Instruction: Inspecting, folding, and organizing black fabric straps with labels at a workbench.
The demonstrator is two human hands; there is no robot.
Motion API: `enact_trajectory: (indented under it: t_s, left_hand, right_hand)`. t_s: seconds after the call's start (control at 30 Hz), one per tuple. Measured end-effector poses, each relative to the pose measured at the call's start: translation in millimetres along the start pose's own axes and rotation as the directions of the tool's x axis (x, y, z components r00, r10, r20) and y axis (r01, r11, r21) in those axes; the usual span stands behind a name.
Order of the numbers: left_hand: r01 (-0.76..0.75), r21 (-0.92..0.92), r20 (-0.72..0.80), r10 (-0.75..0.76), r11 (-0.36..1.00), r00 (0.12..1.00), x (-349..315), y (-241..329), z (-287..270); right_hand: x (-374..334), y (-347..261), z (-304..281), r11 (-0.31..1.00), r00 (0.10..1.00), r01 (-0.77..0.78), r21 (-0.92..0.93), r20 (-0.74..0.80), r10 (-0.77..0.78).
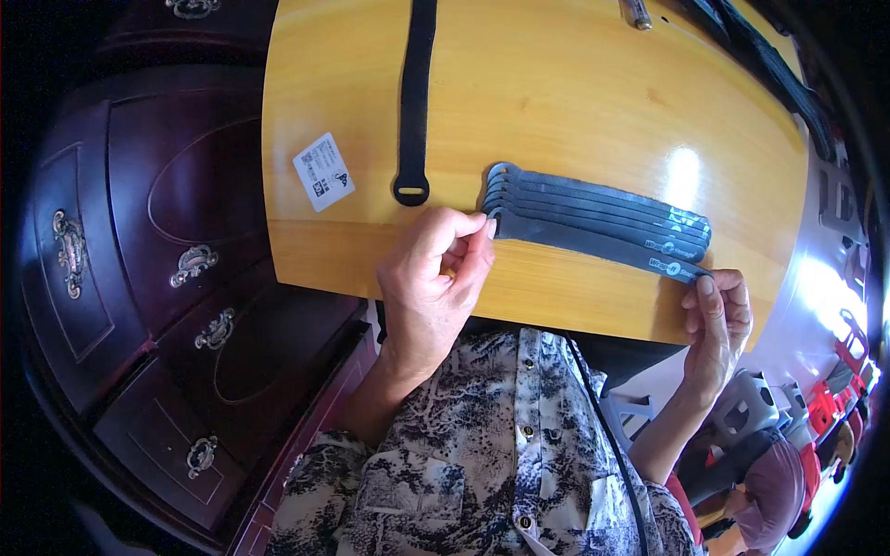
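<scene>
Several dark hook-and-loop straps (598, 199) lie fanned in an overlapping row on a yellow wooden table (556, 111), their ringed ends together at the left. The strap nearest me (579, 245) is stretched between my two hands. Thumb and forefinger of my left hand (428, 278) pinch its left end, beside the ringed ends. At its right end, which has pale printing, my right hand (716, 320) grips it between thumb and fingers. Left of the row, a longer black strap (415, 102) lies apart, its slotted round end toward me.
A white printed sticker (324, 171) is on the table's left part. Black cord-like lengths (765, 60) and a small cylindrical object (638, 14) lie at the far right. Dark wooden cabinets (185, 185) stand left. Grey stools (746, 408) and a seated person (774, 491) are at lower right.
</scene>
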State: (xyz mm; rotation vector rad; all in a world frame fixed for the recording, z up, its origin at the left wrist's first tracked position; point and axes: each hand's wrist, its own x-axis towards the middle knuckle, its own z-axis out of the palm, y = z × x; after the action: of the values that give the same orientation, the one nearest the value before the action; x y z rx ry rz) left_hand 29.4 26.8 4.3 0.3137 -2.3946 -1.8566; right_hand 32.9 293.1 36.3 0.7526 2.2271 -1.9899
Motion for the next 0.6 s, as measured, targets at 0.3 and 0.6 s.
enact_trajectory:
  t_s: [0.3, 0.6]
  left_hand:
    - [-0.013, 0.092, -0.003, 0.013, 0.996, 1.000, 1, 7, 0]
    - [0.023, 0.158, 0.012, -0.025, 0.987, 1.000, 2, 17, -2]
  right_hand:
    - [-1, -2, 0, 1.000, 1.000, 0.001, 0.030, 0.018, -0.001]
    - [-1, -3, 2, 1.000, 1.000, -0.015, 0.013, -0.002, 0.015]
